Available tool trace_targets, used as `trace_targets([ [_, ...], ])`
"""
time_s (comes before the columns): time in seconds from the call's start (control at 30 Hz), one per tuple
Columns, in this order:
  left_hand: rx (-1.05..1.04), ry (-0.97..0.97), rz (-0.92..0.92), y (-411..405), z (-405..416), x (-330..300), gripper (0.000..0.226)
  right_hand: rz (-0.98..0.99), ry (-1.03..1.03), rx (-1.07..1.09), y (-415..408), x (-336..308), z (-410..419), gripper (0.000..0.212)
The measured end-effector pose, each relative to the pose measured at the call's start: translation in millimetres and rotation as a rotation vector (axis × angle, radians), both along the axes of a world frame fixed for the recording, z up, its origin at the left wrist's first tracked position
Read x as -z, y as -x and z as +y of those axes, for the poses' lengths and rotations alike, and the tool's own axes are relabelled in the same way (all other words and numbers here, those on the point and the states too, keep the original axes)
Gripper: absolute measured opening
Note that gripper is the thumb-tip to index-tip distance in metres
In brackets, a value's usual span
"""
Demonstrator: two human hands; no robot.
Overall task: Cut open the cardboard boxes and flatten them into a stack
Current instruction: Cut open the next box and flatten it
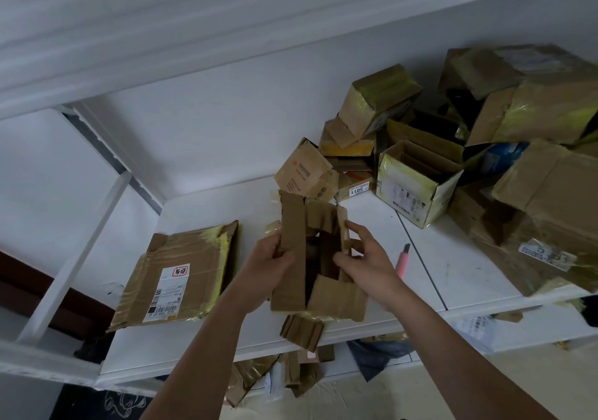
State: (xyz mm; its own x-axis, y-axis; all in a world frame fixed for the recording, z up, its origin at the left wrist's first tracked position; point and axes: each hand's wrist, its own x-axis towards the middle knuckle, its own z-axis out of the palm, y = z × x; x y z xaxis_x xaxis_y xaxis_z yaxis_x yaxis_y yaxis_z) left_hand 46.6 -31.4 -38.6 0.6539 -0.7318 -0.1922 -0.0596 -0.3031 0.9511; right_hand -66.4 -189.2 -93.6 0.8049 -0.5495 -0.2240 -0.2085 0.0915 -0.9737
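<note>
Above the white shelf I hold an opened brown cardboard box with its flaps spread. My left hand grips its left panel, thumb over the edge. My right hand grips its right wall, fingers curled round the torn rim. A flattened box with a shipping label lies on the shelf at the left. A pink utility knife lies on the shelf just right of my right hand. Several unopened and half-open boxes are piled at the right.
A small printed box leans behind the held one. Cardboard scraps hang over the shelf's front edge, with more scraps and a dark bag below. A white frame post slants at the left.
</note>
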Motion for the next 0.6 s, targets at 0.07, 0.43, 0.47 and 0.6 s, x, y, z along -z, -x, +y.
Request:
trace_targets([
  [0.07, -0.029, 0.000, -0.032, -4.0, -0.3, -2.1, 0.044, -0.026, -0.106, -0.055, 3.3, -4.6, -3.0, 0.060],
  [0.43, -0.039, 0.030, -0.478, -2.9, -10.4, -17.6, 0.062, -0.160, -0.209, -0.043, 3.0, -6.0, 3.6, 0.060],
  [0.47, -0.006, 0.038, -0.501, -1.6, -9.8, -16.9, 0.069, -0.152, -0.151, -0.028, 1.8, -6.8, 5.4, 0.065],
  [0.6, 0.030, -0.068, -0.682, -0.7, -8.8, -15.2, 0.047, -0.167, 0.110, -0.060, -1.1, -7.7, 7.4, 0.076],
])
